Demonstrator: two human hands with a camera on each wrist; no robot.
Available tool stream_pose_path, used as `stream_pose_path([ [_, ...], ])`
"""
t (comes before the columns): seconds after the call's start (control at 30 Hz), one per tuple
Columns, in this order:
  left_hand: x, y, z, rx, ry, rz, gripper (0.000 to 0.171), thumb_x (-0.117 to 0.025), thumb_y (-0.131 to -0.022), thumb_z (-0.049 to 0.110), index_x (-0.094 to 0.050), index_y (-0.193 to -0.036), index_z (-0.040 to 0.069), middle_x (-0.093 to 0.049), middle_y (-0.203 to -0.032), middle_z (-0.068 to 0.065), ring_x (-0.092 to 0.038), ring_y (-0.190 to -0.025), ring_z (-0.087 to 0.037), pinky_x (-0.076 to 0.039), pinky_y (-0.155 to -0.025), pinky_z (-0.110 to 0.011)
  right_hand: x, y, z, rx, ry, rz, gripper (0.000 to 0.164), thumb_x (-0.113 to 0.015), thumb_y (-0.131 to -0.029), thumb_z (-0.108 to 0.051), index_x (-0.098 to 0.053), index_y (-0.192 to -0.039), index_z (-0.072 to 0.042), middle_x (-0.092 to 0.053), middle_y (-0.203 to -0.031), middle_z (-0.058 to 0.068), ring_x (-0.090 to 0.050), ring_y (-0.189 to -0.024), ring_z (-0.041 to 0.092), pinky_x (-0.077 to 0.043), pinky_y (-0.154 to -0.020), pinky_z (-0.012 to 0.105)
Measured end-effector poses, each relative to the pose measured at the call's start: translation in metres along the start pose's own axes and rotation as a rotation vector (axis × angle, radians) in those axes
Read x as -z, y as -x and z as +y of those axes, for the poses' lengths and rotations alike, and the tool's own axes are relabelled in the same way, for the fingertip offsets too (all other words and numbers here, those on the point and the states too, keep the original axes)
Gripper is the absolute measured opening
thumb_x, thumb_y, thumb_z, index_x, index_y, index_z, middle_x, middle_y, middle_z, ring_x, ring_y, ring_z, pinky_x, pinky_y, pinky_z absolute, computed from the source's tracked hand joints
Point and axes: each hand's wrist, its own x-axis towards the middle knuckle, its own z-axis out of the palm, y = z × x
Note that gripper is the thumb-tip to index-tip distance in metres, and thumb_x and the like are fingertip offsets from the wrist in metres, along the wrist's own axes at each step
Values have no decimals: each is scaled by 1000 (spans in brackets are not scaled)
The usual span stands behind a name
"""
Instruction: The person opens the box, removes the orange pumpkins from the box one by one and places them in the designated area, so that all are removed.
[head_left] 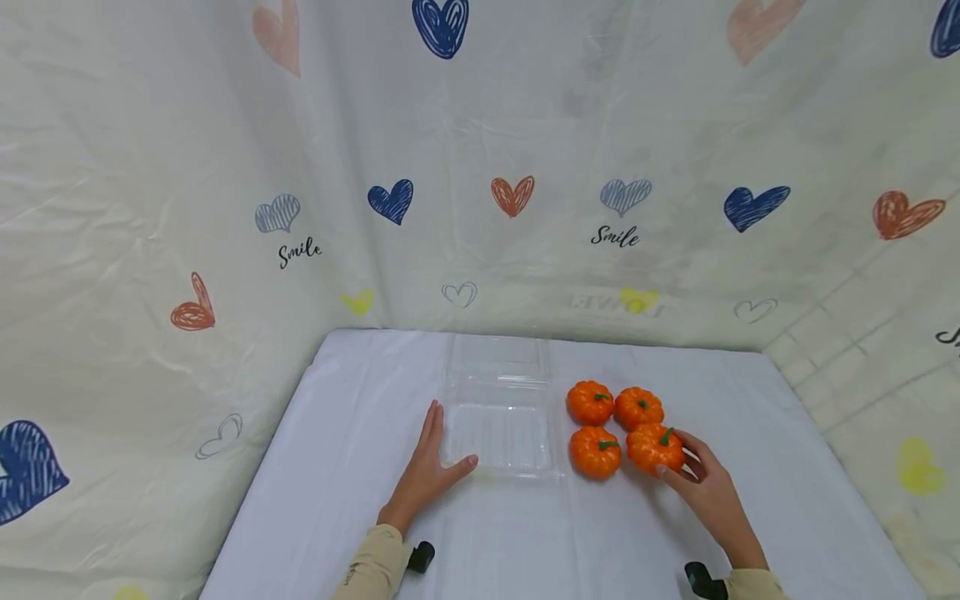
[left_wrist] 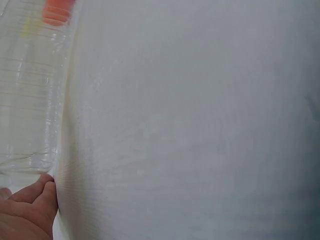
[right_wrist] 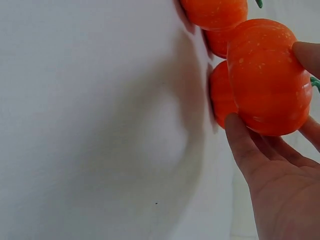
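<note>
My right hand (head_left: pixel 708 492) holds a small orange toy pumpkin (head_left: pixel 651 450) with a green stem, thumb on one side and fingers on the other. In the right wrist view this pumpkin (right_wrist: pixel 267 77) is raised off the cloth and a shadow falls below it. Three similar pumpkins (head_left: pixel 596 452) sit close together beside it. My left hand (head_left: pixel 426 477) is spread at the near left corner of a clear plastic clamshell box (head_left: pixel 501 433), whose lid (head_left: pixel 498 357) lies folded back. In the left wrist view the fingertips (left_wrist: pixel 46 181) are at the box's edge.
A white cloth (head_left: pixel 345 417) covers the table. Behind it hangs a pale curtain (head_left: pixel 525 125) printed with hearts and the word Smile. Dark wrist devices (head_left: pixel 422 557) show near both cuffs.
</note>
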Motion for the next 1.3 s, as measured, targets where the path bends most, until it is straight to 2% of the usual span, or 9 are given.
stream_pose_path([
  [0.07, 0, 0, 0, 5, 6, -5, 116, -80, -93, 54, -8, -174, 12, 1, -180, 0, -12, -164, -29, -23, -126, -62, -1, -1, 2, -11, 1, -3, 97, -77, -101, -41, -21, -167, 2, -23, -171, 29, -32, -152, 52, -36, -115, 52],
  [0.27, 1, 3, 1, 1, 4, -6, 116, -80, -93, 54, -9, -173, 10, 0, -181, -1, -12, -163, -30, -23, -126, -62, -5, 1, 12, -32, -19, -21, 95, -77, -101, -39, -21, -167, 2, -23, -171, 28, -31, -153, 52, -37, -114, 45],
  [0.33, 2, 4, 0, -2, 3, -2, 116, -81, -93, 53, -10, -173, 8, -1, -180, -3, -12, -163, -31, -23, -126, -62, -8, 1, 14, -45, -34, -30, 95, -78, -101, -37, -21, -167, 1, -22, -171, 29, -30, -154, 52, -36, -116, 47],
  [0.47, 2, 5, -1, 11, -1, -3, 116, -80, -92, 54, -9, -173, 11, 1, -180, 2, -11, -164, -27, -22, -127, -60, -10, -2, 16, -70, -44, -39, 96, -78, -101, -35, -19, -168, 1, -18, -173, 29, -26, -155, 53, -33, -119, 55],
  [0.73, 2, 4, 1, 12, 13, -7, 115, -81, -93, 52, -10, -174, 12, 1, -180, 3, -10, -164, -27, -21, -127, -61, -9, -5, 16, -94, -20, -44, 95, -76, -102, -32, -16, -169, 0, -15, -173, 29, -24, -155, 54, -32, -121, 59],
  [0.97, 1, 1, -1, -7, 10, -5, 116, -80, -93, 55, -9, -174, 13, 1, -180, 3, -10, -164, -24, -21, -128, -59, -9, -5, 17, -83, -2, -45, 91, -73, -103, -26, -17, -168, 1, -15, -172, 32, -23, -155, 55, -30, -121, 61],
  [1.07, 1, 1, -1, -19, 14, -3, 116, -80, -93, 55, -10, -173, 11, 0, -180, 0, -11, -163, -27, -22, -127, -61, -10, -7, 18, -78, 0, -46, 90, -73, -103, -24, -17, -168, 2, -16, -172, 32, -24, -155, 55, -31, -121, 60],
  [1.3, 4, 1, 0, -27, -5, -5, 117, -78, -92, 61, -10, -173, 10, 0, -180, 0, -12, -163, -27, -23, -127, -59, -11, -8, 22, -27, 28, -42, 86, -73, -104, -26, -22, -166, 4, -21, -170, 33, -29, -153, 55, -33, -118, 58],
])
